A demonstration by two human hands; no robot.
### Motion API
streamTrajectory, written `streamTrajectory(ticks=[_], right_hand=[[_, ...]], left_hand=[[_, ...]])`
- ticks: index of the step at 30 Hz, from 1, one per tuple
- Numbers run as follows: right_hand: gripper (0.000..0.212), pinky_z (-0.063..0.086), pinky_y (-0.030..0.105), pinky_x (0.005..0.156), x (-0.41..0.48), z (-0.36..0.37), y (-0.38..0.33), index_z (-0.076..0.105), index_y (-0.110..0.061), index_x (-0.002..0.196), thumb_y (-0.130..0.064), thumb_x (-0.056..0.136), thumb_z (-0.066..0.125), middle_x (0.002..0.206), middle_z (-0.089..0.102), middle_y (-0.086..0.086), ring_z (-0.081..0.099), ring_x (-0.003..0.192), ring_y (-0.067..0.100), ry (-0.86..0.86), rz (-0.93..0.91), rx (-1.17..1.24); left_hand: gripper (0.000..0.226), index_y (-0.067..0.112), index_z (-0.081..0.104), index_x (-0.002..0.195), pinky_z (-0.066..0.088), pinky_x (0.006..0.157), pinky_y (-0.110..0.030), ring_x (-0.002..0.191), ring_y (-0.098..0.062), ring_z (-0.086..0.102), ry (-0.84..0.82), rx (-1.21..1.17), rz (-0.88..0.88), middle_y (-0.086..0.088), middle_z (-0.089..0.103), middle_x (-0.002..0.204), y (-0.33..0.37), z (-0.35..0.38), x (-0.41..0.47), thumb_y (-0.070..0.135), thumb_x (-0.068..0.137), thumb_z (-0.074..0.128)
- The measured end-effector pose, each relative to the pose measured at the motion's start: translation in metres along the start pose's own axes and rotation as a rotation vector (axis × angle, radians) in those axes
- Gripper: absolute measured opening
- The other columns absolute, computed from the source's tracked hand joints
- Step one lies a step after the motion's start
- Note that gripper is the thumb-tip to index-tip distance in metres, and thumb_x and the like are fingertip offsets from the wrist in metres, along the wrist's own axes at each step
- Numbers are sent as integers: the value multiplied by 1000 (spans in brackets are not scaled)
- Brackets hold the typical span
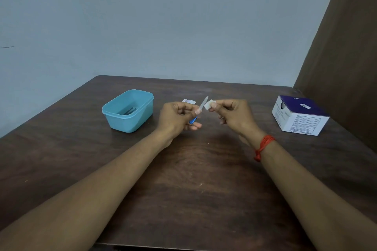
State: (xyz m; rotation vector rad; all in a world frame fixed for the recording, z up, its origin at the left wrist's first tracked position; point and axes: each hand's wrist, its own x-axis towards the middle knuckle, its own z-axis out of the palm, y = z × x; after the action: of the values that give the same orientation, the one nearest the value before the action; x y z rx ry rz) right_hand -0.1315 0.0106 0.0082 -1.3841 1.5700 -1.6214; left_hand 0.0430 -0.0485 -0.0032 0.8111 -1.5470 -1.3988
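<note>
The left hand (177,117) grips one blue-handled blade (201,109); the right hand (232,115) pinches one white pad (208,105). One tub (128,111), one box (298,116) flank them.

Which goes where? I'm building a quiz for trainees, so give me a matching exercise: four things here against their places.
Things: 1 blue-handled tool; 2 white pad; 3 teal tub; 4 purple-and-white box.
Places: a far right on the table; b pinched by the right hand; c left part of the table; d held in the left hand.
Pairs: 1-d; 2-b; 3-c; 4-a.
</note>
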Motion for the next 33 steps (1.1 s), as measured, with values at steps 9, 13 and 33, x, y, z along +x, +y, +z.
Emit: streamTrajectory(ticks=[9, 13, 33], right_hand=[[11, 45, 23, 50, -6, 9, 5, 80, -13, 82, -23, 85, 80, 79, 77, 3, 50, 57, 11, 20, 66, -1], [12, 45, 26, 50, -2, 4, 5, 78, -21, 74, -29, 83, 82, 70, 75, -3, 49, 51, 5, 119, 57, 23], [18, 47, 21, 62, -4, 9, 8, 77, -24, 69, -36, 82, 80, 64, 73, -13, 60, 51, -6, 229, -44, -177]], left_hand=[[9, 11, 76, 93, 61, 60, -26, 73, -27, 77, -31, -23, 8, -11, 78, 84, 1, 3, -2, 8, 84, 78], [26, 6, 75, 109, 59, 67, -23, 80, -24, 77, -105, -20, -3, -17, 76, 100, -1, 2, -3, -3, 85, 74], [22, -1, 74, 102, 63, 69, -30, 81, -27, 77, -12, 7, -33, -17, 77, 90, 4, 8, -6, -6, 81, 78]])
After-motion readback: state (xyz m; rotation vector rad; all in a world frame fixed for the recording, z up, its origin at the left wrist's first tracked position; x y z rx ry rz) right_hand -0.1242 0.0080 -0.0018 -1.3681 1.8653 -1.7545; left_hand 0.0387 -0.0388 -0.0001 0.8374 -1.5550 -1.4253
